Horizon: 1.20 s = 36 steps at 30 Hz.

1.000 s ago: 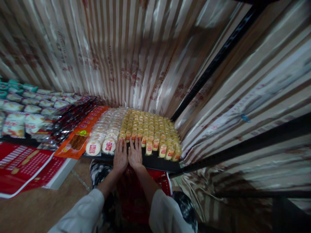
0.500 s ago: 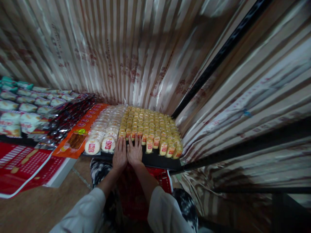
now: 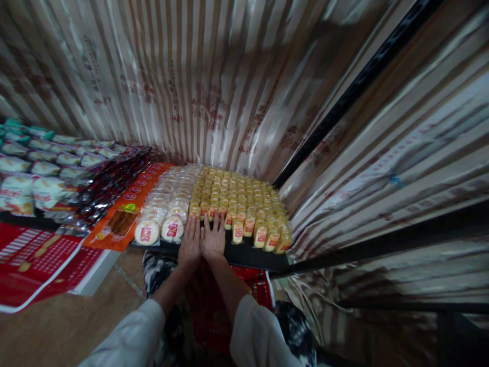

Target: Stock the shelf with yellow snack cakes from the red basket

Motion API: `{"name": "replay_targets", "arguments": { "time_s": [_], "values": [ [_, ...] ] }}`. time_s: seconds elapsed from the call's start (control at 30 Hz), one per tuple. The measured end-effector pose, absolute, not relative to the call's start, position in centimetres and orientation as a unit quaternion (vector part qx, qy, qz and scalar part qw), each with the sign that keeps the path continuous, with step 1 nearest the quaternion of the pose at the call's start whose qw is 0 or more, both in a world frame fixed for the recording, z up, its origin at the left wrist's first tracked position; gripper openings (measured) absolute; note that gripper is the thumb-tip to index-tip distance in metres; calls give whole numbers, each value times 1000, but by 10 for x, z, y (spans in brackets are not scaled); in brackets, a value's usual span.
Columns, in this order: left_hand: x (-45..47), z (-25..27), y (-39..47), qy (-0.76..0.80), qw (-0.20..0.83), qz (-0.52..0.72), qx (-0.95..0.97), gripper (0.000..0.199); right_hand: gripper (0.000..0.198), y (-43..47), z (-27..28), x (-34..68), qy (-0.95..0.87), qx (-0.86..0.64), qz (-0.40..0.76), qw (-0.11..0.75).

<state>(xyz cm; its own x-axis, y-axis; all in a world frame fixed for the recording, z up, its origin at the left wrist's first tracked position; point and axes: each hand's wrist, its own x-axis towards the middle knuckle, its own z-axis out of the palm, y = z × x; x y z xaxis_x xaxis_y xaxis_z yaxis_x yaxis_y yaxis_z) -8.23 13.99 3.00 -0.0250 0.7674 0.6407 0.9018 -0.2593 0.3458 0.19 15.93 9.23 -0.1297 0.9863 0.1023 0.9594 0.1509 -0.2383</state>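
Observation:
My left hand (image 3: 190, 245) and my right hand (image 3: 213, 239) lie side by side at the front of the black shelf (image 3: 252, 255), fingers stretched out. Their fingertips press against the front of several rows of small yellow wrapped snack cakes (image 3: 237, 193). Neither hand grips anything. On the right, the front cakes stand nearer the shelf edge than those at my fingertips. Just left of my left hand are two rows of round white crackers (image 3: 172, 227) in clear wrappers.
Left of the crackers lie an orange snack packet (image 3: 122, 219), dark shiny packets (image 3: 110, 186) and white packets (image 3: 46, 168). Red cartons (image 3: 34, 265) stand below. A striped plastic sheet (image 3: 214, 76) hangs behind, and a black metal post (image 3: 344, 102) slants at the right.
The view has shifted slightly, so the shelf's right end sits a little further right. My hands keep nearly the same place against the yellow cakes.

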Motion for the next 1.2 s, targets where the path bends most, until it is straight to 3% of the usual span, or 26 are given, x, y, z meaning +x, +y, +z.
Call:
{"name": "replay_targets", "arguments": {
  "time_s": [1.0,1.2],
  "values": [
    [-81,31,154,-612,110,-328,-711,50,54,172,81,2,-741,-660,56,115],
    [-82,40,149,-622,76,-307,-716,48,53,171,82,3,-740,-657,59,131]
  ]
}}
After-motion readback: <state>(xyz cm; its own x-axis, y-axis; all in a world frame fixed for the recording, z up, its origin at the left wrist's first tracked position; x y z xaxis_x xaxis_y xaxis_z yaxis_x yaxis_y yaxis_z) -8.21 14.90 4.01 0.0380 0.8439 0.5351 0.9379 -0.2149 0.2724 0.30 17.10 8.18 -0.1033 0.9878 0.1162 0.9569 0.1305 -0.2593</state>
